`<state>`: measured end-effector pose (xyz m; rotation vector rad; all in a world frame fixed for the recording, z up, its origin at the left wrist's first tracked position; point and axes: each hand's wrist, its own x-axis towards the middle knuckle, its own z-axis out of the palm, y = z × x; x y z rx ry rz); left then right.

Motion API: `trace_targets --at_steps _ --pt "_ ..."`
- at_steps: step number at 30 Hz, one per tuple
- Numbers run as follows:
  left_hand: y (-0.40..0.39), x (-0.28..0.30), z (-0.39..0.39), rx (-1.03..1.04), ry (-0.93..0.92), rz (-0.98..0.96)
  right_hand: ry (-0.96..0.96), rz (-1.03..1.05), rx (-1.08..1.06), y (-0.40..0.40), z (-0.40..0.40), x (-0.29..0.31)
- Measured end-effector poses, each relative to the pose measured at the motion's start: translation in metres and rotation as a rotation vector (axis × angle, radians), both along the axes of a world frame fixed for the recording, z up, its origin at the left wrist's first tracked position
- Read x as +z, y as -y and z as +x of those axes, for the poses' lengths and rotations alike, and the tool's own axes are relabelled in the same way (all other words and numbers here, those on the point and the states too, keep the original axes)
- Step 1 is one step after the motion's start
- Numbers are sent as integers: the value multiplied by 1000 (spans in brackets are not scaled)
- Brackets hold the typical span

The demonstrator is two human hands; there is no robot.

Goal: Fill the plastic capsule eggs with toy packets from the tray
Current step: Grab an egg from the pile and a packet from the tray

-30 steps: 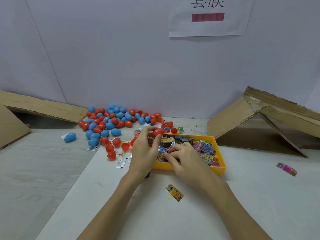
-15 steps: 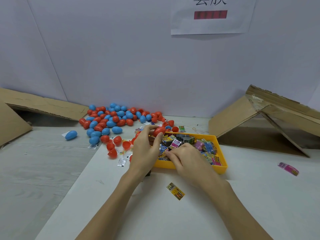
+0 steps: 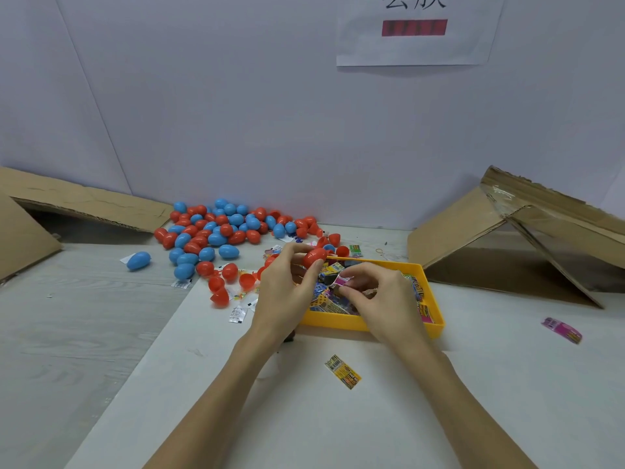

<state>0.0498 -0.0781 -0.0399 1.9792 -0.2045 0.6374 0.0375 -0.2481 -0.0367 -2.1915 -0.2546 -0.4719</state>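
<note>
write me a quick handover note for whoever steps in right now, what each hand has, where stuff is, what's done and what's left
Left hand holds a red capsule egg over the tray's left end.
Right hand pinches a pink toy packet just above the yellow tray, close to the egg.
The tray holds many more packets. The pile of red and blue eggs lies by the wall, with open red halves nearer the tray. Stray packets lie on the table: a yellow one in front, a pink one at right.
Done: packet picked.
Left: put it in the egg, close it, repeat; how many eggs are filled cannot be told.
</note>
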Motion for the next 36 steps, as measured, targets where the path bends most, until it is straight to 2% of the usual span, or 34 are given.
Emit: trace_targets --at_steps 2,7,10,18,22,27,30,36 --pt "1 1 -1 -5 -2 -1 -8 83 -9 3 0 1" --pt "1 2 -3 -9 -2 18 -4 -117 -19 6 3 -2" --pt "0 2 -2 -13 -3 34 -33 -122 13 5 5 -3" --pt "2 1 -4 -69 15 52 -25 84 -16 9 4 -2" --pt "4 4 -8 -180 36 2 -17 260 -65 14 8 0" --pt "8 12 -14 -498 -160 -140 -51 454 -34 18 6 5" --pt "10 11 -17 -533 -202 -78 -47 492 -58 15 5 5" --pt "10 11 -17 -530 -251 -103 -111 605 -41 13 3 9"
